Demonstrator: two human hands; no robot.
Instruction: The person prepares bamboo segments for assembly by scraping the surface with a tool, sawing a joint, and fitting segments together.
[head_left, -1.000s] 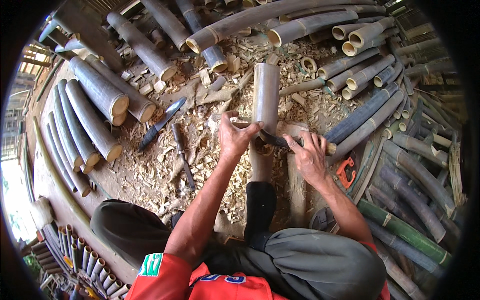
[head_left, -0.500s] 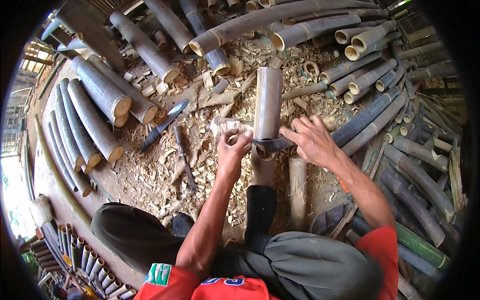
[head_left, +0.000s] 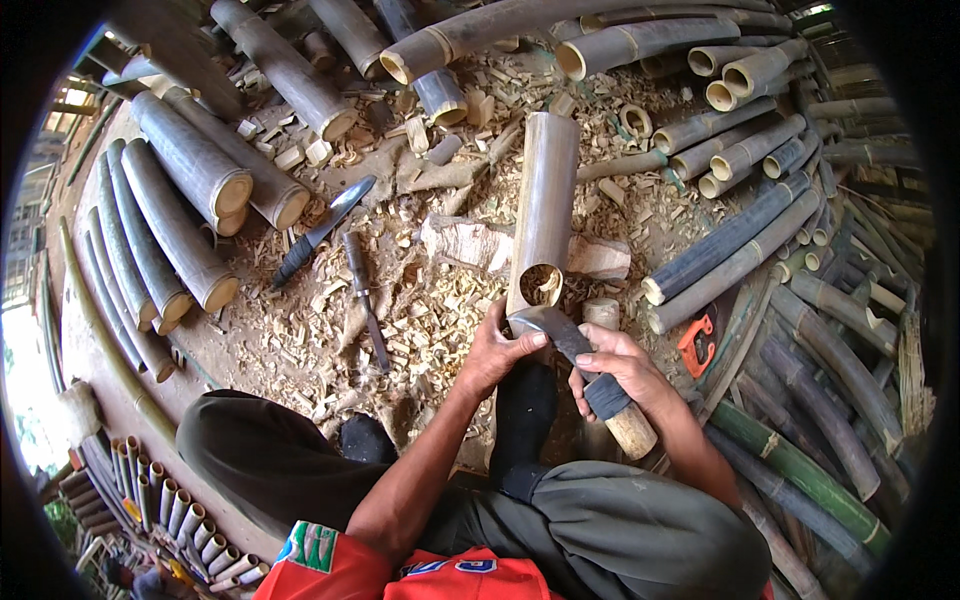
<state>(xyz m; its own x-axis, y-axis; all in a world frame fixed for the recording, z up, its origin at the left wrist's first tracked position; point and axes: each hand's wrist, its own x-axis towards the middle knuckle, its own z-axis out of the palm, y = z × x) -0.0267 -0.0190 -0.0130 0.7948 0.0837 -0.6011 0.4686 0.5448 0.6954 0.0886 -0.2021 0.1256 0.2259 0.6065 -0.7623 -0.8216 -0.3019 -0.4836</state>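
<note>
A thick bamboo tube lies pointing away from me across a pale log. Near its close end is an oval opening with shavings inside. My left hand grips that close end from the left, its thumb against the tip of a curved knife. The knife's dark blade crosses the tube end just below the opening. My right hand is closed around the knife, where dark wrapping meets the pale wooden handle. My foot in a black sock is by the tube's near end, partly hidden.
Wood shavings cover the ground. At left lie a dark-handled knife and a chisel. An orange-handled saw is at right. Bamboo pieces are stacked at left, at the back and at right.
The knife has swung from lying crosswise to pointing down toward me, its handle now showing. My right hand moved down with it. My left hand lowered slightly, and the tube's opening came into view.
</note>
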